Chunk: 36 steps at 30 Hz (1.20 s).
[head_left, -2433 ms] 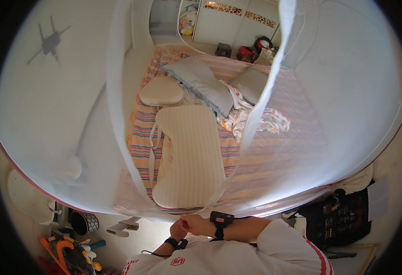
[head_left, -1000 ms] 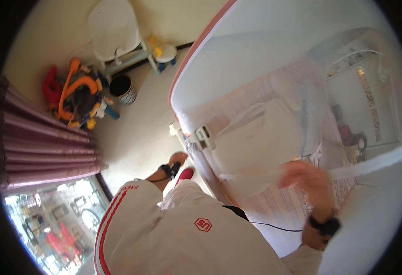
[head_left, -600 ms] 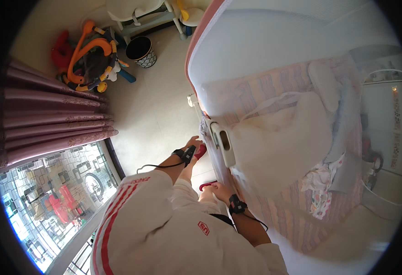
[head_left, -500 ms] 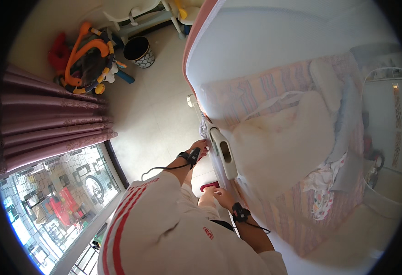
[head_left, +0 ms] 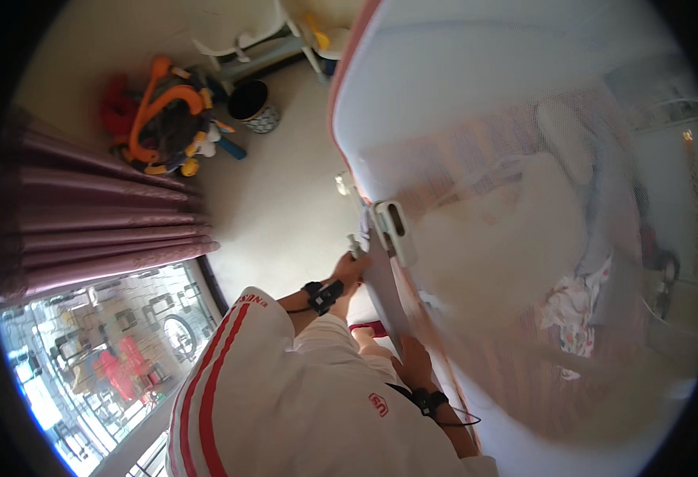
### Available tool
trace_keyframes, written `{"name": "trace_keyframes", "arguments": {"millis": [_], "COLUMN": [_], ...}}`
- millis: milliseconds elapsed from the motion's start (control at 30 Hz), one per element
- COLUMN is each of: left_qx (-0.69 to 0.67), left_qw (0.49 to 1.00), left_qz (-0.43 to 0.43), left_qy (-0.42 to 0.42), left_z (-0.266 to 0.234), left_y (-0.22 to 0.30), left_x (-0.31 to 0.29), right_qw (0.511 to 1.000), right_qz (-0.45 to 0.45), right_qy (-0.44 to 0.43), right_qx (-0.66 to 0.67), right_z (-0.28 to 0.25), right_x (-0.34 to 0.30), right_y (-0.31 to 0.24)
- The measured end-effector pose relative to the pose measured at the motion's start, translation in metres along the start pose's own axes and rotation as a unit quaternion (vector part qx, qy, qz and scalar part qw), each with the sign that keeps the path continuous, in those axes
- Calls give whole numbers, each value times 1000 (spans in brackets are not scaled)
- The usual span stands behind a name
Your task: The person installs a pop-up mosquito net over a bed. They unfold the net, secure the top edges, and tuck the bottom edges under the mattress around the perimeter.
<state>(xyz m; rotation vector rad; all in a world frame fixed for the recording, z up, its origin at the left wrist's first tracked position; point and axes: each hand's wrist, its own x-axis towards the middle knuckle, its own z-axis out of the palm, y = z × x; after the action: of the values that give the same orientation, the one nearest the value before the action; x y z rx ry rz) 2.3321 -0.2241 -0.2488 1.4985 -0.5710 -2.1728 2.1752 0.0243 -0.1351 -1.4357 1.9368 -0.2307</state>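
Observation:
My left hand (head_left: 350, 272) is closed beside the bed's near side, fingers curled. A small pale knobbed piece (head_left: 354, 245) pokes out past its fingers; what exactly it grips is hidden. Below and to the right, my right hand (head_left: 414, 366) has its fingers closed at the lower end of a smooth grey strip (head_left: 384, 296), which runs between the two hands along the bed's edge. Just above sits a white plastic fitting (head_left: 394, 230) with an oval opening. A bunch of greyish cloth (head_left: 365, 225) hangs next to that fitting.
White mesh netting with a pink border (head_left: 338, 103) covers the bed on the right. Inside lie a striped mat, a pale quilt (head_left: 500, 238) and crumpled patterned cloth (head_left: 578, 306). Leftward are a purple curtain (head_left: 102, 215), a window, a bin (head_left: 263, 119) and an orange toy frame (head_left: 149, 111).
My right hand has moved up against the grey strip, and its grip has closed there. My left hand has come slightly lower, with the pale knobbed piece now showing. The whole view has shifted slightly.

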Motion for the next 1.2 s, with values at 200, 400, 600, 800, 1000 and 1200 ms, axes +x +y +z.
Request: {"name": "trace_keyframes", "arguments": {"millis": [200, 400, 600, 800, 1000, 1200], "left_qx": [168, 120, 157, 256, 226, 202], "left_qw": [969, 957, 934, 917, 949, 956], "left_qz": [181, 263, 318, 305, 218, 209], "left_qy": [28, -22, -30, -9, -14, -36], "left_z": [71, 101, 106, 117, 117, 110], "left_y": [72, 99, 116, 132, 142, 151], "left_x": [-92, -140, -172, -169, -174, -169], "right_qw": [998, 991, 982, 965, 969, 976], "right_qz": [23, -29, -36, -64, -85, -69], "right_qy": [16, 128, 183, 253, 232, 203], "right_qx": [-58, -38, 18, -13, 20, 33], "right_z": [-27, -64, -90, -90, -95, -91], "right_x": [-2, -41, -83, -71, -59, -55], "right_y": [-11, -28, -47, -39, -28, -31]}}
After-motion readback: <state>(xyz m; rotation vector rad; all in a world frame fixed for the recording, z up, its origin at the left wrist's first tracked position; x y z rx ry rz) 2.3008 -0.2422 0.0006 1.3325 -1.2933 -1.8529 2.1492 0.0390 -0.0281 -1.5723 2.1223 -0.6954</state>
